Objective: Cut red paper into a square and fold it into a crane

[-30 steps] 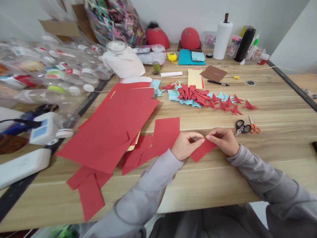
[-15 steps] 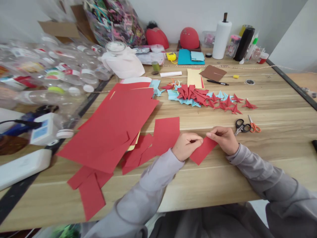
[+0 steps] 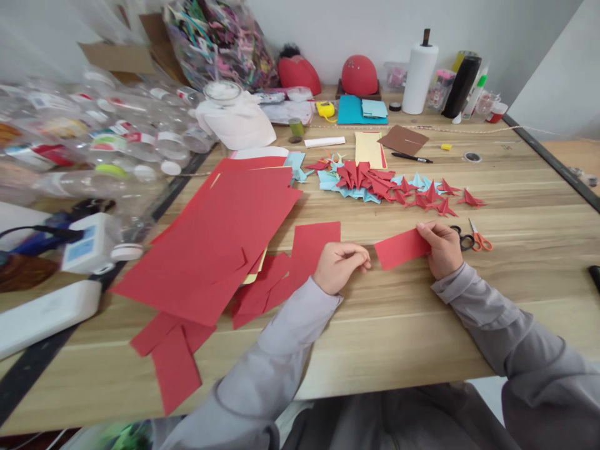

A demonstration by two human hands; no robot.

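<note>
A small rectangle of red paper (image 3: 401, 249) is pinched by its right end in my right hand (image 3: 441, 249), a little above the table. Just left of its free end is my left hand (image 3: 341, 267), apart from the paper. The left fingers are curled together and nothing shows in them. Beside that hand lies a larger red sheet (image 3: 313, 245), with cut red pieces (image 3: 262, 290) next to it. Behind my right hand are black-handled scissors (image 3: 464, 240), partly hidden, and orange-handled scissors (image 3: 480, 240).
Folded red paper cranes (image 3: 431, 192) and light blue ones spread across the middle. Large red sheets (image 3: 210, 244) are stacked on the left, near plastic bottles (image 3: 140, 144). A black pen (image 3: 412, 157), brown paper (image 3: 404, 139) and a yellow tape measure (image 3: 325, 110) lie farther back.
My left hand has let go of the red paper and moved slightly left. My right hand has carried the paper up and right, turning it nearly level.
</note>
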